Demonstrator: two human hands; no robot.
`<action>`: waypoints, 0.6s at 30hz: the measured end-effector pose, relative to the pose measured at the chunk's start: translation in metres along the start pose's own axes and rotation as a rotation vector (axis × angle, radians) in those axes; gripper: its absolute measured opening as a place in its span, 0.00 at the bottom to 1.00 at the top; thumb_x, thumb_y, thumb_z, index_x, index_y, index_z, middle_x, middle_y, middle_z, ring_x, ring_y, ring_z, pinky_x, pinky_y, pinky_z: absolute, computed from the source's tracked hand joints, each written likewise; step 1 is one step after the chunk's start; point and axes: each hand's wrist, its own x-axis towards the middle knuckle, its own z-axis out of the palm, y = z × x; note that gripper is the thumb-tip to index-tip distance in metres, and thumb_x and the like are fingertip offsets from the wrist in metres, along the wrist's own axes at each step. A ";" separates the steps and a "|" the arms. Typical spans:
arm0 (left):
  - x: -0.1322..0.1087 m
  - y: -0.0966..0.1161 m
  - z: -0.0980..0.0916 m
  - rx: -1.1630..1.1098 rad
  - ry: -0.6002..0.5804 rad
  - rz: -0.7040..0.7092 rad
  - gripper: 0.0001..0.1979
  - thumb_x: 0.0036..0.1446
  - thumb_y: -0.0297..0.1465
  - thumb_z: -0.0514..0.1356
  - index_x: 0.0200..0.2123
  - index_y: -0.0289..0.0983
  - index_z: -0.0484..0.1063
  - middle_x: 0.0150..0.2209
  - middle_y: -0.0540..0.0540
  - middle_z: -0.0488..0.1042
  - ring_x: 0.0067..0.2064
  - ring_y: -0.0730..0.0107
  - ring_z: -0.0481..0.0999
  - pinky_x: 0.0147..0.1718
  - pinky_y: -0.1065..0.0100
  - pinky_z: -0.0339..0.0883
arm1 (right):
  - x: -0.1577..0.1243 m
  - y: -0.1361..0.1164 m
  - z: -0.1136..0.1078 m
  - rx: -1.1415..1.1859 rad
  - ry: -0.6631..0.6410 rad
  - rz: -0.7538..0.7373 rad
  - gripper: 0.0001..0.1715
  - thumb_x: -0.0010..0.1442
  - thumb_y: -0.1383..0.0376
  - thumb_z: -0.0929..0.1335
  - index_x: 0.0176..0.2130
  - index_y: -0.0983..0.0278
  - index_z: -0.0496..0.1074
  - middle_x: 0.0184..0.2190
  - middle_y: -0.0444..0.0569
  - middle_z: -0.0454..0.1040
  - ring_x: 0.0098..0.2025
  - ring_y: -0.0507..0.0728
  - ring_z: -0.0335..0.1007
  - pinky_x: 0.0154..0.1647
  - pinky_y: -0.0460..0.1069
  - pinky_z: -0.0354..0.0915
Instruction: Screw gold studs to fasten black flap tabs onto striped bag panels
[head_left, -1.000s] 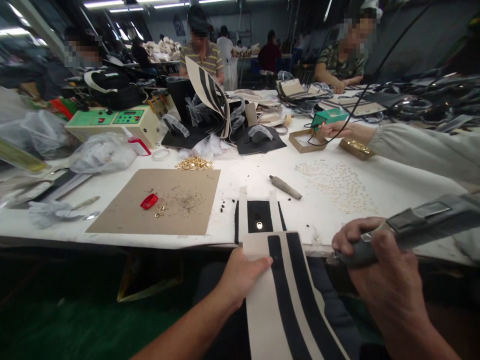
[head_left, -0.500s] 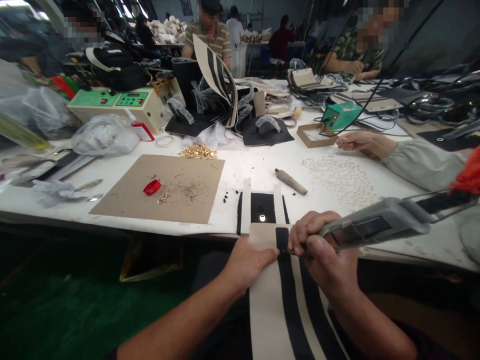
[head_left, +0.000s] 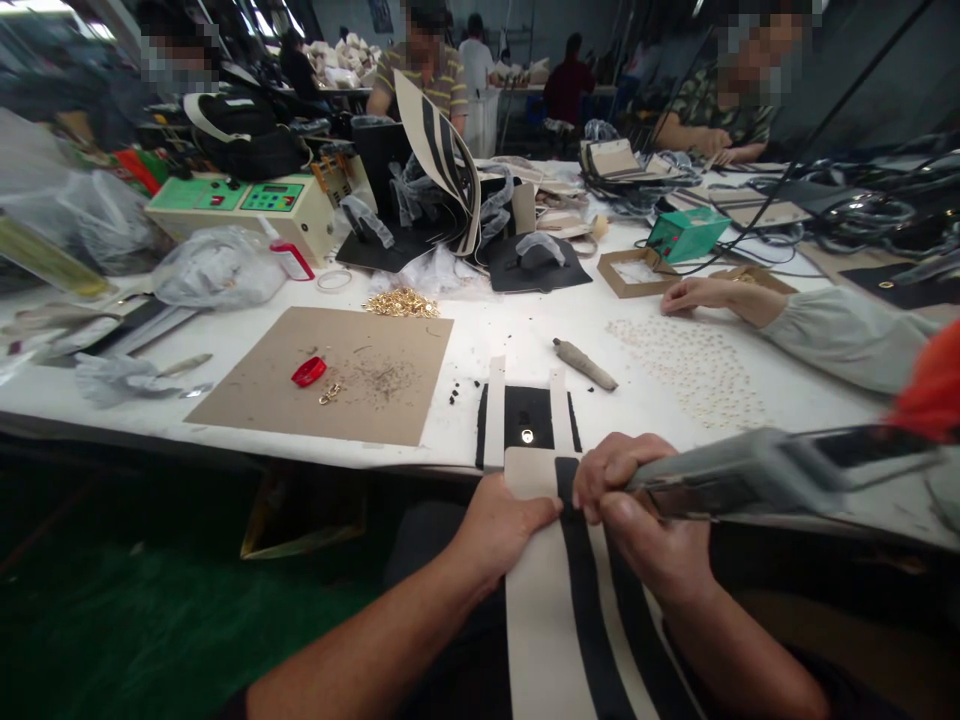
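A cream panel with black stripes (head_left: 570, 610) hangs from the table's front edge down over my lap. My left hand (head_left: 499, 525) pinches its left edge near the top. My right hand (head_left: 645, 510) is wrapped round the grip of a grey hand tool (head_left: 757, 472), whose tip is pressed to the black stripe beside my left thumb. Just beyond, a black-and-cream piece with a small metal stud (head_left: 526, 418) lies flat on the white table (head_left: 465, 330).
A brown board (head_left: 330, 375) with a red clip lies left, gold fittings (head_left: 401, 302) behind it. A grey punch (head_left: 585, 363) and scattered small studs (head_left: 690, 365) lie right, near a co-worker's hand (head_left: 694, 294). Green control boxes, bags and other workers fill the back.
My right hand brought the grey tool left from the table edge onto the striped panel. The co-worker's hand drew back toward the near side. My left hand kept its hold.
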 end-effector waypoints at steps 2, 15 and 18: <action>0.000 0.000 -0.001 -0.008 0.042 -0.062 0.15 0.47 0.28 0.71 0.41 0.32 0.83 0.41 0.40 0.85 0.42 0.54 0.83 0.43 0.62 0.73 | 0.006 -0.013 -0.001 0.098 0.053 -0.053 0.13 0.63 0.57 0.75 0.39 0.59 0.70 0.29 0.41 0.69 0.27 0.54 0.69 0.28 0.52 0.69; -0.007 0.022 -0.013 -0.161 0.049 -0.068 0.24 0.48 0.33 0.74 0.49 0.33 0.80 0.45 0.37 0.85 0.42 0.55 0.84 0.43 0.61 0.77 | -0.048 -0.020 -0.070 -0.720 0.149 0.784 0.34 0.49 0.42 0.77 0.45 0.63 0.82 0.41 0.55 0.83 0.43 0.71 0.80 0.44 0.60 0.74; -0.005 0.032 -0.014 -0.196 0.056 -0.057 0.24 0.49 0.33 0.74 0.50 0.34 0.80 0.44 0.38 0.85 0.38 0.56 0.84 0.40 0.60 0.78 | -0.051 -0.024 -0.063 -0.658 0.075 0.815 0.33 0.51 0.42 0.76 0.46 0.63 0.82 0.39 0.53 0.83 0.42 0.70 0.80 0.45 0.60 0.73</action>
